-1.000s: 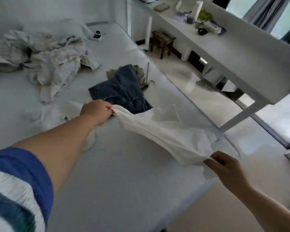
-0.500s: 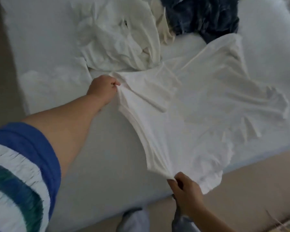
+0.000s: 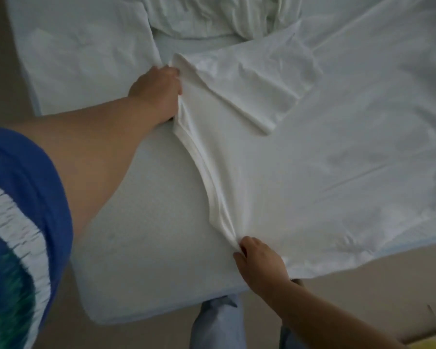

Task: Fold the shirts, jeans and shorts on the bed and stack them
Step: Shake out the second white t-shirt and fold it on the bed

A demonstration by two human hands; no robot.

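A white shirt [image 3: 300, 159] lies spread over the bed [image 3: 141, 248], filling the centre and right of the frame, with its lower right edge hanging just past the mattress edge over the floor [image 3: 375, 285]. One sleeve is folded across the body of the shirt in the upper centre. The left hand [image 3: 159, 93], reaching in from the left side of the frame, grips the shirt's left edge at the top, fingers curled round a bunch of cloth. The right hand [image 3: 259, 260], coming up from the lower right, pinches the same edge lower down (thumb and fingertips closed on a small gather of fabric), so the hemmed edge runs in a curved line between the two hands, lying on the bed. At the top centre sits a crumpled heap of white clothes [image 3: 212, 16], touching the shirt's upper edge. A flat white cloth [image 3: 86, 51] lies in the upper left, just beside the left hand. A blue, white and green sleeve [image 3: 18, 222] fills the lower left corner, and light blue trouser legs [image 3: 217, 323] show at the bottom centre.
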